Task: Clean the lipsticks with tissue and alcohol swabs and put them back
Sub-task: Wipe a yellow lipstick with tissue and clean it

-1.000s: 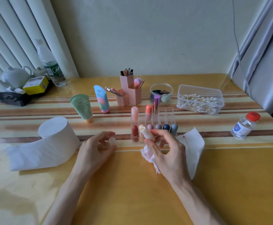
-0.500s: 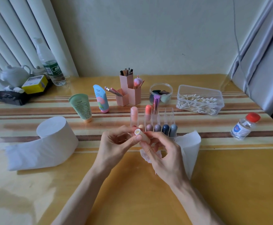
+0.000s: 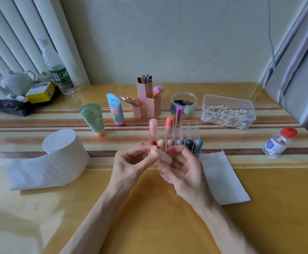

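Head view: a white lipstick tube (image 3: 163,156) is held uncapped over the table (image 3: 278,208), just in front of the clear organizer (image 3: 193,127). It is tilted, with its open end turned up and to the left, where a pale yellow stick is seen. The tube's lower body is gripped by the curled fingers of the right hand (image 3: 185,174), and a crumpled tissue (image 3: 169,182) is tucked beneath the same hand. The open end is pinched between the thumb and forefinger of the left hand (image 3: 131,166); whether anything else is kept in that palm cannot be told. Six capped lipsticks (image 3: 189,143) are stood in the organizer's front row, and three taller ones are set in the back row. A flat tissue sheet (image 3: 221,178) is laid on the table just right of the right hand. A toilet roll (image 3: 61,154) with a loose tail is placed well to the left. An alcohol bottle (image 3: 278,143) with a red cap is seen far right, and a clear box of cotton swabs (image 3: 226,113) is set behind it.
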`<state>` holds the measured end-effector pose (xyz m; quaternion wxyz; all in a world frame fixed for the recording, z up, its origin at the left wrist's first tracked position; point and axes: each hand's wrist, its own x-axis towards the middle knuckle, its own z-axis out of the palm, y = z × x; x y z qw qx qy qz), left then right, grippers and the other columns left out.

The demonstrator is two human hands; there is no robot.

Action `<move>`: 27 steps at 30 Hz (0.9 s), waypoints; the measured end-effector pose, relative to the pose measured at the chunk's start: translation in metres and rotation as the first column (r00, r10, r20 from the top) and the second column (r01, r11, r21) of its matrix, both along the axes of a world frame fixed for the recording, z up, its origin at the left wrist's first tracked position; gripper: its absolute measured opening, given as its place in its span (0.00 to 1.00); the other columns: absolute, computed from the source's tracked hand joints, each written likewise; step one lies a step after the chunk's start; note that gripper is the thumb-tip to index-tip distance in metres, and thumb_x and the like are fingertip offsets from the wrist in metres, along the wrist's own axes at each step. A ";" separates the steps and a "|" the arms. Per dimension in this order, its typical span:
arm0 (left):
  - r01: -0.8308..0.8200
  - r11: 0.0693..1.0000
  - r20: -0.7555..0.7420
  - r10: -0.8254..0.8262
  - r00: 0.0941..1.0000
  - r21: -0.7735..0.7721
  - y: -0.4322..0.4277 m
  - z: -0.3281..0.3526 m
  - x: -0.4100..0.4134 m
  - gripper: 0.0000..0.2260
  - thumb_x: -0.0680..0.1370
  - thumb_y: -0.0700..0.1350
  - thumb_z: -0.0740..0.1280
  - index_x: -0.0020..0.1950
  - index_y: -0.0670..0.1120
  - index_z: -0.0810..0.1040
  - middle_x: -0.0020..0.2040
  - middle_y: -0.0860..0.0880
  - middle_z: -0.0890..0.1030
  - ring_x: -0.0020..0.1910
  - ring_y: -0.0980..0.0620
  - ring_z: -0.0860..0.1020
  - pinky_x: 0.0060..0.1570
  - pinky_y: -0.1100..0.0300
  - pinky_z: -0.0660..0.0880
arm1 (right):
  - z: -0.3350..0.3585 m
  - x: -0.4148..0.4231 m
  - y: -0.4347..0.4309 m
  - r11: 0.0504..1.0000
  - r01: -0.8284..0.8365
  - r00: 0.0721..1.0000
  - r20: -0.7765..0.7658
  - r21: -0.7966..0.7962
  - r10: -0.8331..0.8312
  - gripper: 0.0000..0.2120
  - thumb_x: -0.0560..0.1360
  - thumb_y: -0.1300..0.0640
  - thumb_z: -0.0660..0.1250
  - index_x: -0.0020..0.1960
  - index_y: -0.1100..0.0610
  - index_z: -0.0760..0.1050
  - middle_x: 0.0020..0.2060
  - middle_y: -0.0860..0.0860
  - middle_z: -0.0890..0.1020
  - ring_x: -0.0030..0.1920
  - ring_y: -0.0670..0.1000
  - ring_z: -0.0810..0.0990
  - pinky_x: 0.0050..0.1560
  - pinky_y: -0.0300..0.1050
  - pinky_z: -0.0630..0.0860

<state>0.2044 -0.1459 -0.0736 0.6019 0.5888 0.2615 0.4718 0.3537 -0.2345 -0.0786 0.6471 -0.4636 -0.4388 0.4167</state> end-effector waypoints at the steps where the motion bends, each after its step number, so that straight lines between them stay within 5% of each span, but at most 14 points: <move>1: 0.006 1.000 0.008 -0.006 1.000 -0.003 0.000 -0.001 0.000 0.13 0.73 0.40 0.76 0.54 0.34 0.85 0.42 0.35 0.82 0.41 0.50 0.80 0.41 0.63 0.77 | -0.001 0.000 0.001 1.000 0.005 1.000 0.007 -0.008 -0.005 0.12 0.78 0.58 0.74 0.58 0.62 0.78 0.46 0.57 0.87 0.45 0.53 0.85 0.46 0.52 0.81; 4: 0.063 0.998 0.021 -0.063 0.998 -0.004 -0.001 0.000 -0.001 0.12 0.75 0.39 0.73 0.54 0.32 0.84 0.42 0.40 0.84 0.39 0.47 0.81 0.44 0.59 0.77 | -0.001 0.001 -0.002 0.999 -0.026 0.999 0.037 -0.028 0.027 0.11 0.82 0.55 0.67 0.54 0.63 0.81 0.38 0.57 0.84 0.39 0.52 0.81 0.45 0.56 0.79; 6: 0.059 0.998 0.029 -0.059 0.998 -0.005 -0.002 0.000 -0.002 0.12 0.75 0.40 0.73 0.53 0.33 0.85 0.41 0.41 0.84 0.38 0.49 0.81 0.42 0.62 0.77 | 0.000 0.001 -0.002 0.999 -0.023 0.996 0.080 -0.032 0.025 0.14 0.83 0.55 0.64 0.53 0.64 0.82 0.37 0.54 0.84 0.38 0.47 0.82 0.44 0.50 0.80; 10: 0.020 1.000 0.008 -0.020 1.000 -0.010 -0.001 0.000 -0.003 0.17 0.72 0.51 0.79 0.53 0.38 0.87 0.47 0.36 0.86 0.46 0.49 0.83 0.45 0.62 0.78 | -0.001 0.002 0.001 1.000 0.022 0.996 0.084 0.005 -0.023 0.14 0.76 0.55 0.77 0.59 0.60 0.80 0.46 0.55 0.87 0.43 0.51 0.84 0.43 0.46 0.79; 14: 0.089 0.996 -0.020 -0.089 0.996 0.005 -0.002 0.000 -0.003 0.13 0.76 0.38 0.70 0.57 0.33 0.83 0.35 0.56 0.83 0.36 0.64 0.78 0.40 0.71 0.74 | -0.005 0.003 0.000 1.000 0.000 0.999 0.054 -0.013 0.000 0.11 0.79 0.55 0.71 0.56 0.62 0.82 0.40 0.56 0.86 0.40 0.48 0.84 0.45 0.40 0.80; 17: 0.107 0.994 -0.012 -0.107 0.994 0.011 -0.004 0.001 0.000 0.12 0.76 0.36 0.68 0.59 0.33 0.81 0.32 0.61 0.80 0.33 0.64 0.77 0.38 0.73 0.72 | -0.004 0.001 0.000 0.999 -0.022 0.996 0.088 -0.027 0.024 0.10 0.81 0.55 0.68 0.55 0.61 0.83 0.38 0.53 0.83 0.36 0.44 0.80 0.43 0.37 0.79; 20: 0.097 0.995 -0.010 -0.097 0.995 -0.006 -0.003 0.002 -0.003 0.14 0.76 0.41 0.71 0.59 0.37 0.83 0.36 0.58 0.83 0.34 0.63 0.77 0.38 0.69 0.73 | 0.001 0.001 -0.002 1.000 -0.009 0.996 0.085 -0.026 0.011 0.10 0.81 0.57 0.68 0.55 0.63 0.83 0.36 0.51 0.82 0.32 0.43 0.77 0.33 0.31 0.73; 24: 0.148 0.984 -0.113 -0.137 0.984 0.099 0.001 -0.002 -0.001 0.20 0.73 0.53 0.80 0.58 0.42 0.87 0.46 0.31 0.83 0.44 0.29 0.81 0.49 0.34 0.80 | 0.006 0.003 -0.004 1.000 0.005 0.995 0.102 -0.024 -0.003 0.10 0.81 0.55 0.67 0.55 0.60 0.85 0.31 0.62 0.78 0.25 0.45 0.73 0.23 0.43 0.70; 25: 0.122 0.987 -0.126 -0.109 0.986 0.107 0.001 -0.002 -0.001 0.17 0.72 0.52 0.80 0.55 0.42 0.87 0.46 0.32 0.83 0.44 0.29 0.81 0.49 0.34 0.80 | 0.007 0.003 -0.005 0.999 0.023 0.990 0.139 -0.024 -0.019 0.10 0.82 0.54 0.66 0.53 0.57 0.85 0.31 0.64 0.78 0.26 0.49 0.75 0.24 0.50 0.72; 27: 0.052 0.997 -0.092 -0.046 0.995 0.061 0.001 0.000 -0.002 0.15 0.70 0.51 0.80 0.51 0.43 0.88 0.41 0.42 0.85 0.39 0.47 0.82 0.43 0.54 0.79 | 0.005 0.006 -0.005 0.990 0.138 0.969 0.209 -0.027 -0.130 0.14 0.85 0.53 0.64 0.49 0.56 0.85 0.33 0.57 0.84 0.30 0.58 0.82 0.31 0.51 0.79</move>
